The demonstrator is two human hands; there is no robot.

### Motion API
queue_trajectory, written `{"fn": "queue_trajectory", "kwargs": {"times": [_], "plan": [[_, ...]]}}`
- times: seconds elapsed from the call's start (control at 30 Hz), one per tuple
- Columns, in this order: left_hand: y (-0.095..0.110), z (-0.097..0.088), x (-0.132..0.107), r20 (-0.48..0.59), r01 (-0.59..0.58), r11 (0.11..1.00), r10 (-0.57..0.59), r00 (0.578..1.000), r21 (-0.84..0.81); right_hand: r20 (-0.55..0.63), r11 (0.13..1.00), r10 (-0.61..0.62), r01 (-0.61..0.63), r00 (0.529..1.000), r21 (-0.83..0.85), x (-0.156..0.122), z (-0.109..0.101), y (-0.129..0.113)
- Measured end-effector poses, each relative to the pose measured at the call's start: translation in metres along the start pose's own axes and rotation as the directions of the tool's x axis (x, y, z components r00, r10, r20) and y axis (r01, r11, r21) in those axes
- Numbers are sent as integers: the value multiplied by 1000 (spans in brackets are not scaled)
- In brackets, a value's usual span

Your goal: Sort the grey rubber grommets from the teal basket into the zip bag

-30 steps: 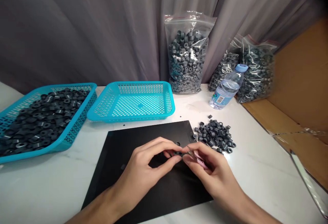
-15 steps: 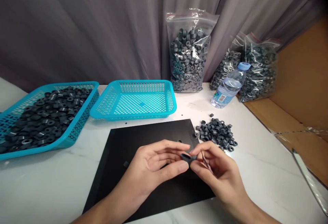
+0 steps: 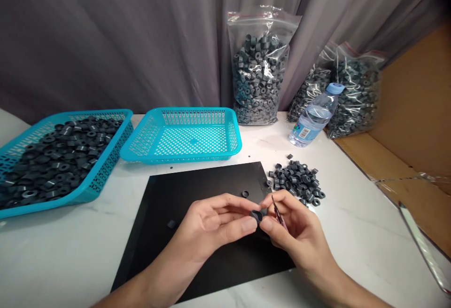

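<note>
Over the black mat (image 3: 148, 247), my left hand (image 3: 214, 225) pinches a small dark grey rubber-like ring (image 3: 257, 215) between thumb and fingertips. Its opening faces up and toward me. My right hand (image 3: 299, 232) meets it from the right, thumb and index finger closed at the ring's edge. A slim, dark-tipped tool with a pinkish handle (image 3: 279, 214) is tucked in the right hand, tip upward; its exact kind is unclear. One loose ring (image 3: 245, 194) lies on the mat behind the fingers, and a small dark piece (image 3: 171, 224) lies left of my left hand.
A heap of grey rings (image 3: 299, 181) lies right of the mat. One blue basket (image 3: 102, 167) is full of rings; another blue basket (image 3: 181, 160) shows its bare mesh bottom. Behind stand a filled zip bag (image 3: 259, 77), a water bottle (image 3: 315, 117) and a cardboard box (image 3: 412, 110).
The ring has turned and tilted slightly between my fingertips. The tool in my right hand has shifted a little left and up. The view has moved slightly.
</note>
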State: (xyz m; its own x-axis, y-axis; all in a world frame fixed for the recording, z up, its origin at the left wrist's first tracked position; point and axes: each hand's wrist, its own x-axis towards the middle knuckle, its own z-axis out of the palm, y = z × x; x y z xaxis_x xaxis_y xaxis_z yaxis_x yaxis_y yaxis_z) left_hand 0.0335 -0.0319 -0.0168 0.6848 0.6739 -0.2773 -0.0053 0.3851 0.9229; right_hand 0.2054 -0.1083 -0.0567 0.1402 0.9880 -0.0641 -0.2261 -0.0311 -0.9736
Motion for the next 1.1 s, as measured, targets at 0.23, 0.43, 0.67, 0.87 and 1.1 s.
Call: {"fn": "queue_trajectory", "kwargs": {"times": [0.23, 0.43, 0.67, 0.87, 1.1], "plan": [[1, -2, 0, -48, -25, 998, 28, 998, 65, 84, 989, -37, 49, 996, -141, -2, -12, -2], [-2, -4, 0, -82, -78, 992, 86, 993, 98, 175, 772, -370, 407, 912, -488, 2, -25, -10], [0, -5, 3, -86, -204, 952, 229, 970, 228, 281, 617, -515, 578, 810, -535, 4, -29, -18], [-3, -5, 3, -97, -366, 818, 450, 888, 444, 364, 521, -541, 642, 758, -563, 2, -30, -17], [-9, -6, 0, -56, -480, 683, 604, 795, 551, 405, 424, -572, 680, 713, -598, 0, -29, -19]]}}
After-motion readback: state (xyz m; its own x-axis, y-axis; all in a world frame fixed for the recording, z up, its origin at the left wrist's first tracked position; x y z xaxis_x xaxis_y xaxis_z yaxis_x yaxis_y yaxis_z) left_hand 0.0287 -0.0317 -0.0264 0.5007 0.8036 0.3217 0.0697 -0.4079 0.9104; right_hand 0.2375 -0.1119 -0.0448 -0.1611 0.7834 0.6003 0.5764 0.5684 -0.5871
